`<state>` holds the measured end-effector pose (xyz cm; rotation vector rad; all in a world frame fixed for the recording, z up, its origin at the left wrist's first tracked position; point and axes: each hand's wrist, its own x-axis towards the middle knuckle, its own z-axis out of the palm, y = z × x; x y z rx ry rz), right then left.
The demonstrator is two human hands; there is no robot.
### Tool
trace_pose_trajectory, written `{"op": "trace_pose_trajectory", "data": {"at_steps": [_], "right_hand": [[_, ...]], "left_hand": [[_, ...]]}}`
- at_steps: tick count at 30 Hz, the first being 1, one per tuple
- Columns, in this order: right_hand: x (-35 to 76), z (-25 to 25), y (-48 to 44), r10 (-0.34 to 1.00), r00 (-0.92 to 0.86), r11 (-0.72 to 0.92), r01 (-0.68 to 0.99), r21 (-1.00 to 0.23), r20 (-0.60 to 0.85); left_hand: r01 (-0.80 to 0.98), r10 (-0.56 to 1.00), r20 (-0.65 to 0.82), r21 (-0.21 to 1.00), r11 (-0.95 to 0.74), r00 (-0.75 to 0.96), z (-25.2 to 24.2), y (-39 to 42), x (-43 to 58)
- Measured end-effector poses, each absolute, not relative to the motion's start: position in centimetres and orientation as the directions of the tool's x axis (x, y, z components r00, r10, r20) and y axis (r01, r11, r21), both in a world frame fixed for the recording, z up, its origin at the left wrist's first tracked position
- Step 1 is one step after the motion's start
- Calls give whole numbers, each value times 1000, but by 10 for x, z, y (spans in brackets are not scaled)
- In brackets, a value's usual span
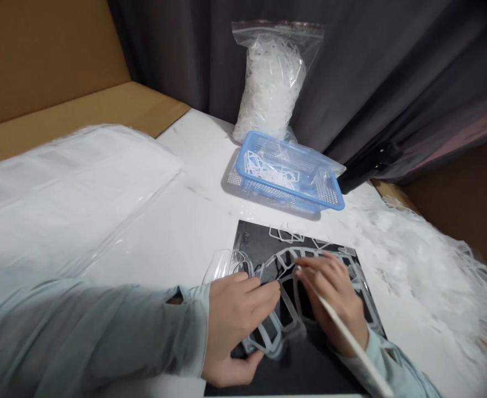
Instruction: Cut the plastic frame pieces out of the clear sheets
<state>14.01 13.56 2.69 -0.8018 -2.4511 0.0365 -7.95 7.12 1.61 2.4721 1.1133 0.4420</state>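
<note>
A translucent white openwork plastic sheet [287,304], with thin ribs around several cut-outs, lies on a black board [297,367]. My left hand [241,323] rests over its left part, fingers stretched across the ribs and thumb apart near the lower rim. Pinched in my right hand [330,293] is a thin white stick [346,334]. Its tip is at the sheet's upper ribs, and the shaft slants back toward the lower right. Part of the sheet is hidden under both hands. Loose white outline pieces [287,235] lie at the board's far edge.
Beyond the board stands a blue perforated basket [291,193] holding white frame pieces. Behind it is a full zip bag [270,88]. White plastic scraps [425,276] pile up on the right. A stack wrapped in clear film [73,193] lies left, beside cardboard [119,108].
</note>
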Motion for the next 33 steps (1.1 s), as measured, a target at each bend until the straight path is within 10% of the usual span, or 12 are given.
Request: {"op": "trace_pose_trajectory", "data": {"at_steps": [8, 17, 24, 33], "right_hand": [[162, 39, 161, 604, -488, 737, 642, -210, 630], [210, 47, 210, 576, 144, 436, 779, -451, 805], [190, 24, 201, 979, -201, 90, 317, -944, 26], [172, 15, 203, 951, -292, -109, -22, -994, -98]], "left_hand": [[618, 743, 200, 441, -650, 638, 12, 71, -82], [619, 732, 207, 415, -667, 649, 8, 70, -82], [618, 740, 309, 411, -670, 597, 2, 69, -81], [647, 746, 331, 373, -665, 577, 0, 67, -82]]}}
